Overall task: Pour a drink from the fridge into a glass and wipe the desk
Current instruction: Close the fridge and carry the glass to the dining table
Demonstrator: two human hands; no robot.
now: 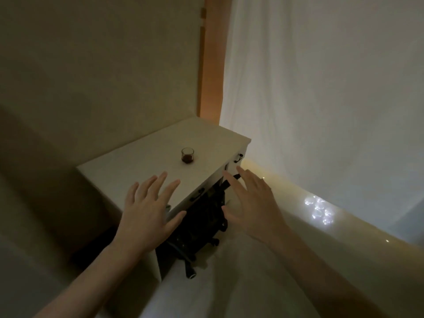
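Our left hand (146, 210) and right hand (254, 203) hover empty, grip open; the glass (187, 155) sits beyond them on the surface (137, 166).

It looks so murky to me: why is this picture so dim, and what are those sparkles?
Head view: the room is dim and grainy, the wide lens bends edges, both hands look soft, the glass stays readable, and small lights glare at right.

Both hands, left (149, 210) and right (254, 205), reach forward, fingers spread, empty.
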